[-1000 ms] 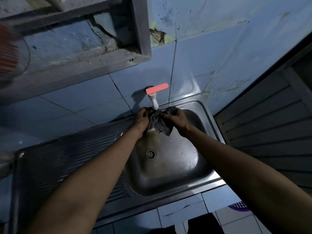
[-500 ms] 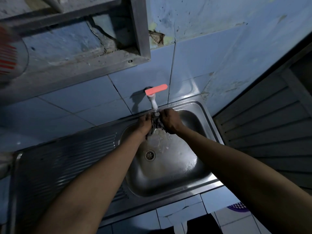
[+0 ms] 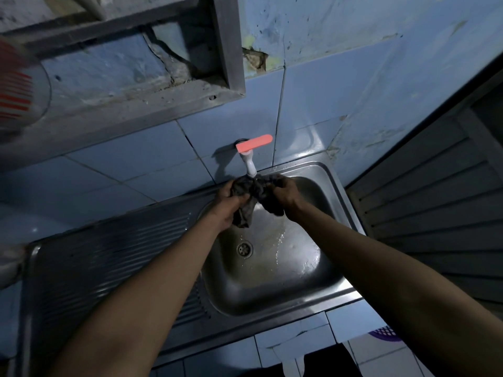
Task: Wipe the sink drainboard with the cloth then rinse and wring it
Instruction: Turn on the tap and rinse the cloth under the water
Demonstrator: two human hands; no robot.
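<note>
A dark grey cloth (image 3: 254, 190) hangs bunched right under the white tap (image 3: 250, 165) with the orange lever (image 3: 254, 142). My left hand (image 3: 227, 206) grips the cloth's left part and my right hand (image 3: 285, 193) grips its right part, both over the back of the steel sink basin (image 3: 272, 281). A loose end of the cloth dangles between the hands. Water glistens on the basin floor near the drain (image 3: 244, 249). The ribbed drainboard (image 3: 109, 254) lies to the left of the basin, partly hidden by my left forearm.
Blue tiled wall behind the sink, with a concrete ledge (image 3: 122, 104) above it. A slatted door (image 3: 435, 213) stands close on the right. A round white and red object (image 3: 16, 99) shows at the far left. A purple basket (image 3: 385, 334) sits on the floor.
My hands pressed the cloth together under the tap, then drew apart again, spreading the cloth between them. The cloth stays under the spout.
</note>
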